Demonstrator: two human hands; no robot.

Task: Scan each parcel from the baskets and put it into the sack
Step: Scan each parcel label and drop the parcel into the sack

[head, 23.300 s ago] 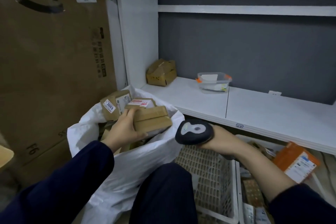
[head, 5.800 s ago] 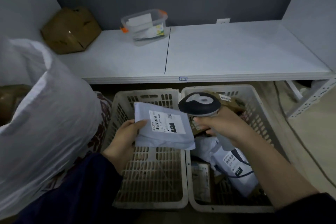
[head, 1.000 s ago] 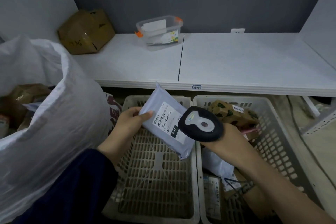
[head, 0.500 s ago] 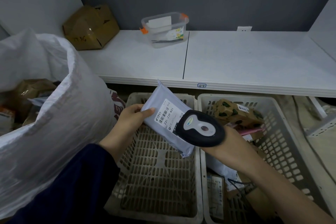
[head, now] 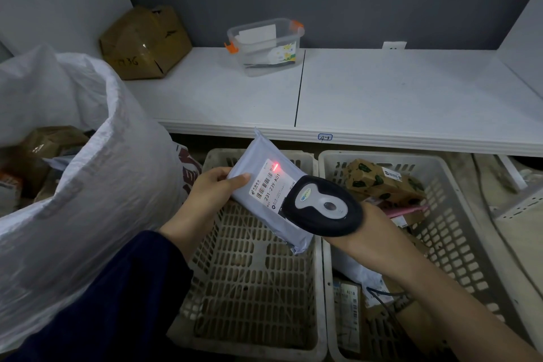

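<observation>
Between the hands, above the left basket (head: 252, 288): a grey poly parcel (head: 293, 229), held clear of the basket rim, with open air below it down to the bare slatted bottom. Just beyond the fingertips, the front edge of the white shelf (head: 382, 138), close over the parcel's far end. Left of the left hand (head: 211, 188), close beside the forearm, the white sack (head: 88, 200), mouth open, boxes inside. Right of the right hand (head: 374, 222), the right basket (head: 458, 244), parcels heaped in it.

Long axis of the parcel slanted from far-left to near-right, far end toward the shelf edge, near part tucked under the scanner (head: 323, 209). Label (head: 269, 185) face up, barcode and "231-239 K01" readable, a red scan light (head: 276, 168) at its far edge. Soft, matte, slightly puffed, crimped at both ends.

Left hand gripping the parcel's left long edge, thumb flat on top, fingers curled beneath. Right hand gripping the scanner, fingers hidden under the black head.
</observation>
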